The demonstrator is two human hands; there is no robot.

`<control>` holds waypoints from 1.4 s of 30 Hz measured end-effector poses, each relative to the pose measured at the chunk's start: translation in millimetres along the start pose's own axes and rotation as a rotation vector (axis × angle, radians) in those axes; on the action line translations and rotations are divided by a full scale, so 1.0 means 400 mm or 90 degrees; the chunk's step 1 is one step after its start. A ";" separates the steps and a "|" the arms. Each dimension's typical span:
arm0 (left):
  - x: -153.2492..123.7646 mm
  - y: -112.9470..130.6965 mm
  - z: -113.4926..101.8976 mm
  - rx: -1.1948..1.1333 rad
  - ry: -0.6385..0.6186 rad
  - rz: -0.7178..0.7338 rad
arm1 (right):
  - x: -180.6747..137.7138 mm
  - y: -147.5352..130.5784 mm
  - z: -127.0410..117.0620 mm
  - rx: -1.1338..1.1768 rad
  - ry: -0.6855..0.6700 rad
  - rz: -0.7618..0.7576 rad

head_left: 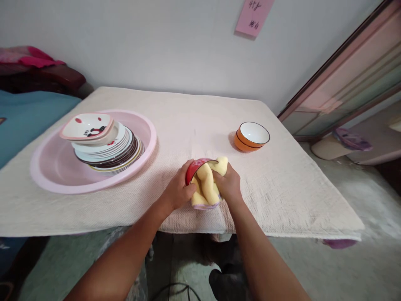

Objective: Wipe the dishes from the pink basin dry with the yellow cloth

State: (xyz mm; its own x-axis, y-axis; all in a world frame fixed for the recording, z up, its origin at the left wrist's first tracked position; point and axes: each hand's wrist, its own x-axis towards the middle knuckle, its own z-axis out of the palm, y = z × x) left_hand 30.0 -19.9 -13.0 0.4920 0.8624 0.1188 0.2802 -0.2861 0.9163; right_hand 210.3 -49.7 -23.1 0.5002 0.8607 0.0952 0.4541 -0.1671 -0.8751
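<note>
Near the front edge of the table, my left hand (pixel 180 188) grips the side of a red bowl (pixel 194 167), which is tilted towards me. A yellow cloth (pixel 205 186) with a pale purple edge is bunched inside the bowl and hangs out over its rim. My right hand (pixel 228 184) is closed on the cloth at the bowl's right side, its fingertips hidden in the folds. Two orange bowls (pixel 247 144) with white insides stand nested, further back to the right.
To the left, a pink basin (pixel 44 167) holds a stack of plates (pixel 109 154) topped by cat-patterned bowls (pixel 89 125). A cream cloth (pixel 194 121) covers the table. A pink note (pixel 253 19) hangs on the wall. A bin (pixel 330 147) stands on the floor at right.
</note>
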 end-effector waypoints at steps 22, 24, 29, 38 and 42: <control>-0.015 0.032 -0.036 0.169 -0.049 -0.057 | 0.009 -0.026 -0.001 -0.227 -0.119 -0.076; -0.014 0.026 -0.030 0.194 -0.037 -0.063 | 0.013 -0.012 -0.013 -0.210 -0.137 -0.080; -0.011 0.024 -0.014 0.256 -0.015 -0.034 | -0.012 -0.025 -0.024 -0.252 -0.062 -0.284; -0.009 0.022 -0.034 0.329 0.021 0.028 | -0.015 -0.052 -0.042 -0.056 -0.213 -0.319; -0.007 0.025 -0.039 0.292 0.062 0.073 | 0.003 -0.007 -0.059 0.064 -0.295 -0.164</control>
State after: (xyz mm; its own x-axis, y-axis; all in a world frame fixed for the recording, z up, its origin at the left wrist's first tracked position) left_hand 18.7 -18.6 1.8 0.4669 0.8438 0.2645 0.5739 -0.5167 0.6353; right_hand 226.9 -59.4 -9.4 -0.0053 0.9935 0.1133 0.4351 0.1043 -0.8943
